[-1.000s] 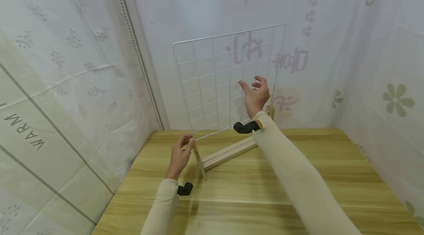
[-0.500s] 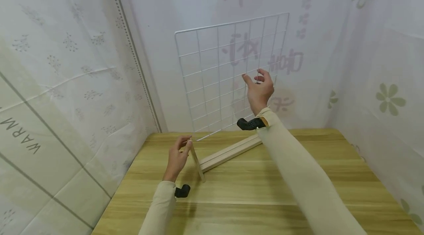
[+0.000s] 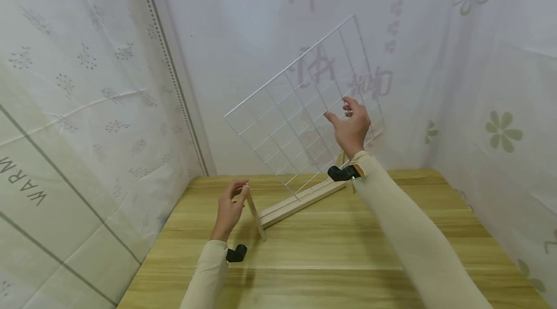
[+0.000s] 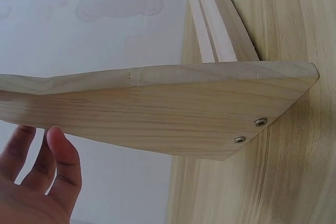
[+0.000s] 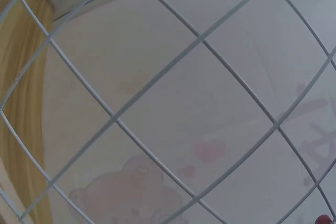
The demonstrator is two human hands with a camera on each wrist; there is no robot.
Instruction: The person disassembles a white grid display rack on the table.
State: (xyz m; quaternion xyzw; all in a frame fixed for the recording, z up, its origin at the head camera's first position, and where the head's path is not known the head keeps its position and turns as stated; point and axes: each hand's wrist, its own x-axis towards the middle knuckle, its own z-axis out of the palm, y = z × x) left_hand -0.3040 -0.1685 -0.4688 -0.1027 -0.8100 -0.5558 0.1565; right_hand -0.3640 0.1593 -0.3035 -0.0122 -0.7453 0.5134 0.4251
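White wire grid [image 5: 115, 119] just tipped mid-frame, right hand [image 3: 352, 126] gripping it, corner now away from the flat wooden upright [image 4: 136, 111] left hand [image 3: 228, 208] touches (pinching? can't tell).

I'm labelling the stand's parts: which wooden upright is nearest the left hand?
The near upright, with the left hand at its top; the far upright stands at the other end of the crossbar, partly hidden by the right wrist camera.

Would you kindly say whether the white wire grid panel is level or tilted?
Tilted: in the head view, the panel has a top edge sloping down leftward.
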